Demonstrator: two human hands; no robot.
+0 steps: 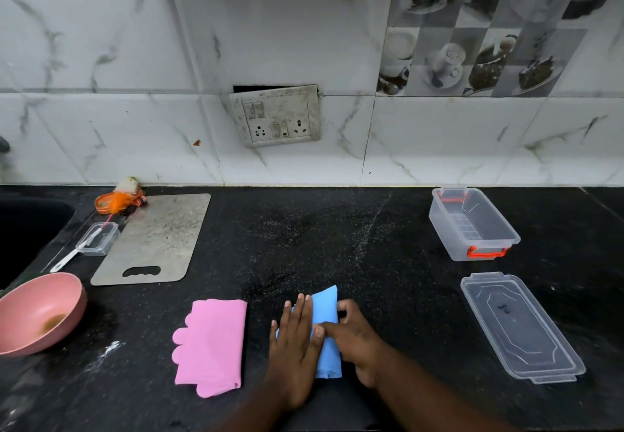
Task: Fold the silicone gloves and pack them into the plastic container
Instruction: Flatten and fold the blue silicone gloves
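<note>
head view: a person is folding a blue silicone glove [326, 310] on a black stone counter [304, 235], well to the near left of the open clear plastic container [445, 229]. the left hand [297, 337] is lying flat on the glove, fingers straight and pressing it down. the right hand [354, 337] is gripping the glove's right edge, thumb on top and fingers curled round the side. a pink silicone glove [216, 340] is lying folded farther left of the container, just beyond the blue one, with neither hand touching it.

the task is looking roughly half done: the pink glove appears finished and the blue one is getting its fold flattened. the container is sitting empty, so packing both gloves is not yet begun. its clear lid [520, 327] is lying nearer the camera than the container, apart from it. the lid is the only thing near the route from gloves to container, and it seems to be sitting off to one side.

far to the container's left, a steel cutting board [155, 239], a small clear box [98, 239] and a pink bowl [74, 310] are sitting by the sink [27, 225]. a grimy switchboard [275, 115] is hanging on the marble tiles up and left of the container.
</note>
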